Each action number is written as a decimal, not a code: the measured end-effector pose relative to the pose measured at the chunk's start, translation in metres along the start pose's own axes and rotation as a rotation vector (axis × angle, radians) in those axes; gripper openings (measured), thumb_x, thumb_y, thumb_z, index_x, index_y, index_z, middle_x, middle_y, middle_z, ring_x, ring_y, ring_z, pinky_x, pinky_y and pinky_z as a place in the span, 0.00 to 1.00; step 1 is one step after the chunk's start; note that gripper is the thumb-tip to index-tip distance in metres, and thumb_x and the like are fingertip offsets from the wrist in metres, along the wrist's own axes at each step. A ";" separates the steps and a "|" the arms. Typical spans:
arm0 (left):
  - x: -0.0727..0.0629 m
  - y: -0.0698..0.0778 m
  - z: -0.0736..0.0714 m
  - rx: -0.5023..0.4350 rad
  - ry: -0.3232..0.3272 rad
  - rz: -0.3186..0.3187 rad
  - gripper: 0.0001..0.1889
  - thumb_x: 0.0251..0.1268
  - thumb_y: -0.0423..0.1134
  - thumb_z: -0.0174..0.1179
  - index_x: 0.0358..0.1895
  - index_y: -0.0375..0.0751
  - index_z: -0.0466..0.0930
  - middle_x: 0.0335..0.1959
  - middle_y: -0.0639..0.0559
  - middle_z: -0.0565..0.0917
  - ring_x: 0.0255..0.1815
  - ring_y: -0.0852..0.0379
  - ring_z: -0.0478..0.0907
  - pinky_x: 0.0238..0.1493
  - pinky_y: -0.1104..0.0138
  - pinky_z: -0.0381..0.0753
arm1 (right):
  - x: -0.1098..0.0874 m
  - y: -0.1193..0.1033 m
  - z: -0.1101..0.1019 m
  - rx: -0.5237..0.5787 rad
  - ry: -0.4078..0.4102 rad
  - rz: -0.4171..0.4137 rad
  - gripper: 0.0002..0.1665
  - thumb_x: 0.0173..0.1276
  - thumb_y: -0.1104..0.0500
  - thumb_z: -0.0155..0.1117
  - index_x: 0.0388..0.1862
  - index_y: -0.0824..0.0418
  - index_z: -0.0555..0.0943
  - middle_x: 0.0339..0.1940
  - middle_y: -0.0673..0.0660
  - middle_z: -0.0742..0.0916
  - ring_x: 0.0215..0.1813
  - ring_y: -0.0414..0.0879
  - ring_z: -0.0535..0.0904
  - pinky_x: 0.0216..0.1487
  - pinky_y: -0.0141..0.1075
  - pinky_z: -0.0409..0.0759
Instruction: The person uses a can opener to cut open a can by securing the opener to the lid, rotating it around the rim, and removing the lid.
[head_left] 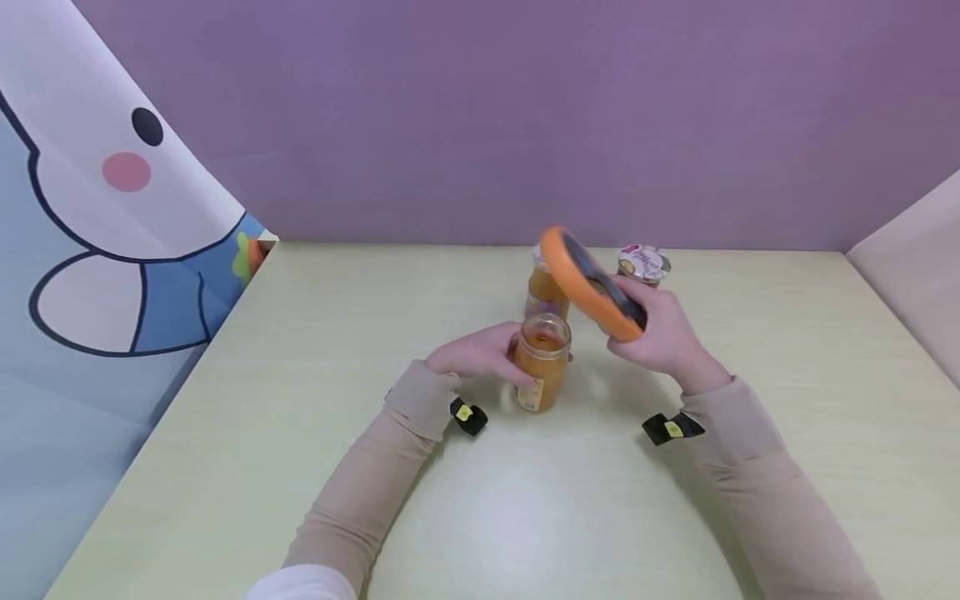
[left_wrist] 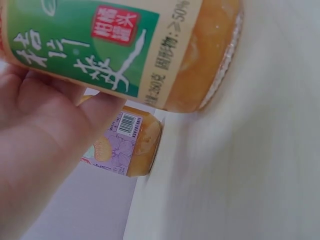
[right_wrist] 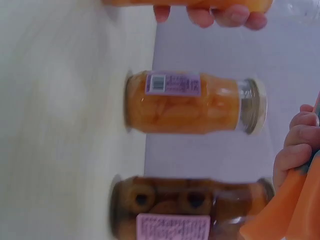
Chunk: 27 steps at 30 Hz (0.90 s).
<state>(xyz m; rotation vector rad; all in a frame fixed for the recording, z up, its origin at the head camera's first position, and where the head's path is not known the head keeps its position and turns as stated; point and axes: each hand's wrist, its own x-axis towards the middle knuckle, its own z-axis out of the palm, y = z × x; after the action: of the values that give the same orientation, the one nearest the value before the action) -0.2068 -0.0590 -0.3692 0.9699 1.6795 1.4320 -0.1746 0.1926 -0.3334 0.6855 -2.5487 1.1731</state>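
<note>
An open-mouthed glass jar of orange fruit [head_left: 542, 367] stands near the middle of the table, no lid on its rim. My left hand [head_left: 480, 357] grips it around the side, and its green label [left_wrist: 85, 45] faces the left wrist camera. Above and to the right, my right hand [head_left: 660, 331] holds an orange and black jar opener [head_left: 581, 283], tilted, apart from the jar. Two orange parts of the opener [right_wrist: 295, 210] show in the right wrist view. Whether a lid sits inside it, I cannot tell.
Behind the open jar stands a lidded jar of orange fruit pieces [right_wrist: 185, 105] with a purple label. To its right, partly behind my right hand, is a darker lidded jar [right_wrist: 175, 200]. A purple backdrop [head_left: 525, 125] rises along the table's [head_left: 315, 333] far edge.
</note>
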 end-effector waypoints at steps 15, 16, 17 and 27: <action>-0.003 0.005 0.003 0.126 0.145 -0.034 0.32 0.44 0.26 0.68 0.59 0.32 0.70 0.54 0.39 0.78 0.52 0.55 0.77 0.59 0.65 0.73 | -0.016 0.021 -0.016 0.030 0.058 0.158 0.35 0.48 0.71 0.63 0.60 0.64 0.74 0.30 0.51 0.77 0.28 0.41 0.69 0.29 0.31 0.67; -0.004 0.006 0.003 0.140 0.159 -0.040 0.32 0.44 0.26 0.69 0.58 0.33 0.71 0.54 0.40 0.79 0.52 0.55 0.77 0.58 0.65 0.74 | -0.016 0.021 -0.017 0.025 0.059 0.159 0.35 0.47 0.71 0.63 0.60 0.64 0.74 0.30 0.51 0.77 0.28 0.42 0.69 0.29 0.31 0.67; -0.004 0.006 0.003 0.152 0.172 -0.046 0.31 0.44 0.26 0.69 0.58 0.33 0.72 0.53 0.40 0.79 0.51 0.55 0.77 0.57 0.65 0.75 | -0.017 0.021 -0.018 0.020 0.059 0.159 0.35 0.47 0.71 0.63 0.60 0.64 0.75 0.29 0.50 0.77 0.28 0.42 0.69 0.28 0.31 0.67; -0.013 0.020 -0.006 0.256 0.253 0.005 0.31 0.42 0.29 0.73 0.56 0.38 0.76 0.51 0.46 0.81 0.50 0.55 0.78 0.55 0.64 0.76 | -0.017 0.020 -0.022 -0.009 0.050 0.179 0.35 0.48 0.71 0.61 0.60 0.65 0.74 0.29 0.56 0.76 0.27 0.43 0.67 0.27 0.32 0.65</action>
<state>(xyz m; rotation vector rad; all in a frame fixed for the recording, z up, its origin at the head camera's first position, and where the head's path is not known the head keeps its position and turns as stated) -0.2039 -0.0711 -0.3476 0.9594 2.0873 1.4124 -0.1701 0.2259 -0.3395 0.4271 -2.6150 1.2158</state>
